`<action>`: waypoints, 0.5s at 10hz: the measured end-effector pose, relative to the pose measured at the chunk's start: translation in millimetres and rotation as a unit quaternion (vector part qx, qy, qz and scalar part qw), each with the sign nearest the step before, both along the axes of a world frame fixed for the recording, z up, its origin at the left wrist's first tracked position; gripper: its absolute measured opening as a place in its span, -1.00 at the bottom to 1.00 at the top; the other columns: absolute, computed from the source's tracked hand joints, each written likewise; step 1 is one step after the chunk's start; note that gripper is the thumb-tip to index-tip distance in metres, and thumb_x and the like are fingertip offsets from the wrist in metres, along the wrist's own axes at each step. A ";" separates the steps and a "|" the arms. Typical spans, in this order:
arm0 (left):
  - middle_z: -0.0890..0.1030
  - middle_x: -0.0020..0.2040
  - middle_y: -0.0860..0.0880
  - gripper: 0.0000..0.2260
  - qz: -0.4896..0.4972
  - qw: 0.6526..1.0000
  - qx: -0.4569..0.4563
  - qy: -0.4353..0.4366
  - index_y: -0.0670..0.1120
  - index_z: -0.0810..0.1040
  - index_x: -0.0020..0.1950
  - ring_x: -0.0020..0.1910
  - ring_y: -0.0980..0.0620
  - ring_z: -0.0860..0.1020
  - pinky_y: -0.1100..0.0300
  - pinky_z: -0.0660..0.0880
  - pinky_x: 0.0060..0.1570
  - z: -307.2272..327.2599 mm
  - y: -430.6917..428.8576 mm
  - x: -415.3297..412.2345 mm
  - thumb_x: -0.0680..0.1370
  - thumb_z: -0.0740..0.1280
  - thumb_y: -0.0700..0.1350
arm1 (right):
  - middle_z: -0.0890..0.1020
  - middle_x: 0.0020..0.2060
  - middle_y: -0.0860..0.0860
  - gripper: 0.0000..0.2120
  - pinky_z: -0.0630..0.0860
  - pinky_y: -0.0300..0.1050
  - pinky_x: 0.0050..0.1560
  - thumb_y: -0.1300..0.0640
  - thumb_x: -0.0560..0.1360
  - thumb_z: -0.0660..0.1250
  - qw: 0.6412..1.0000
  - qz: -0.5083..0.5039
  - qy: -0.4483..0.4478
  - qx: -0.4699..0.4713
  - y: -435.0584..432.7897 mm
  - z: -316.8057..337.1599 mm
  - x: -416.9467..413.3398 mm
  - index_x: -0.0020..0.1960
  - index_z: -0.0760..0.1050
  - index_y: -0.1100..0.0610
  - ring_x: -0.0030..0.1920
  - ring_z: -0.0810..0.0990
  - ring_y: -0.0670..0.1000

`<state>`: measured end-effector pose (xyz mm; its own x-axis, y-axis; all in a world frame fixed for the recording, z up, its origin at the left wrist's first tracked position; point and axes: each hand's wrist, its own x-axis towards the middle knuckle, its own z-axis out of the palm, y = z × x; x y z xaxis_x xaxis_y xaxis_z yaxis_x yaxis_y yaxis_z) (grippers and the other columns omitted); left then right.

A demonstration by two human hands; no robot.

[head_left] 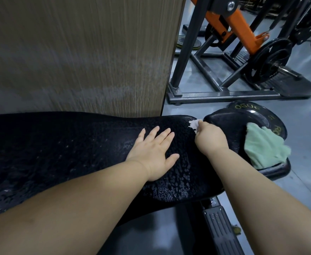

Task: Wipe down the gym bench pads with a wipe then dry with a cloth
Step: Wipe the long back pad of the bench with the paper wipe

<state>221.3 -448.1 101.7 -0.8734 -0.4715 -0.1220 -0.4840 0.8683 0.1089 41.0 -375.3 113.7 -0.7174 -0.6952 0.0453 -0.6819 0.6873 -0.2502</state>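
A long black bench pad (68, 153) runs across the view, its surface wet with droplets. My left hand (153, 153) rests flat on it with fingers spread. My right hand (211, 138) grips a small white wipe (193, 124) and presses it at the pad's far right end, beside the gap to the smaller seat pad (230, 124). A light green cloth (263, 149) lies crumpled on the seat pad, to the right of my right hand.
A wood-grain wall panel (77, 52) stands right behind the bench. A black weight plate (256, 115) lies on the floor beyond the seat pad. An orange and black plate-loaded machine (243, 43) fills the upper right. The bench's base foot (223, 232) shows below.
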 end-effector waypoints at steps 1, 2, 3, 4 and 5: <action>-0.19 0.59 0.14 -0.40 0.001 1.000 0.002 0.000 0.07 -0.19 0.59 0.56 0.03 -0.25 -0.12 -0.26 0.50 0.7 -0.1 0.4 0.61 -0.16 0.28 | 0.59 0.10 0.18 -0.68 0.40 -0.05 -0.01 0.25 0.57 0.07 1.000 0.002 -0.022 -0.014 9.4 0.0 2.9 0.27 0.42 0.19 0.11 0.53 0.23; -0.20 0.59 0.14 -0.40 0.000 1.000 0.004 0.000 0.07 -0.19 0.59 0.56 0.03 -0.26 -0.12 -0.26 0.50 0.8 0.0 0.8 0.61 -0.17 0.29 | 0.60 0.05 0.18 -0.69 0.39 -0.02 -0.08 0.24 0.56 0.08 0.999 -0.004 -0.014 -0.030 35.4 -2.9 15.5 0.26 0.43 0.19 0.05 0.54 0.25; -0.20 0.59 0.14 -0.39 -0.001 1.000 0.005 0.001 0.07 -0.20 0.59 0.56 0.02 -0.26 -0.12 -0.26 0.50 0.5 -0.6 0.9 0.61 -0.17 0.29 | 0.59 0.07 0.17 -0.65 0.41 0.03 -0.09 0.24 0.56 0.09 0.999 -0.013 -0.003 -0.037 70.0 -4.0 35.3 0.32 0.40 0.17 0.05 0.54 0.26; -0.20 0.59 0.13 -0.39 -0.002 1.000 0.006 -0.002 0.07 -0.20 0.59 0.56 0.02 -0.26 -0.12 -0.27 0.50 1.2 -0.4 0.7 0.61 -0.18 0.29 | 0.59 0.10 0.13 -0.66 0.39 0.01 -0.08 0.28 0.55 0.14 0.998 -0.032 0.002 -0.058 98.9 -5.1 56.3 0.30 0.45 0.18 0.05 0.55 0.24; -0.20 0.59 0.13 -0.39 -0.002 1.000 0.005 -0.001 0.06 -0.20 0.59 0.56 0.02 -0.26 -0.13 -0.26 0.50 1.7 0.3 0.4 0.61 -0.18 0.29 | 0.59 0.15 0.13 -0.69 0.35 -0.03 -0.03 0.31 0.53 0.16 0.997 -0.043 -0.003 -0.062 109.0 -6.8 64.3 0.25 0.49 0.20 0.09 0.54 0.23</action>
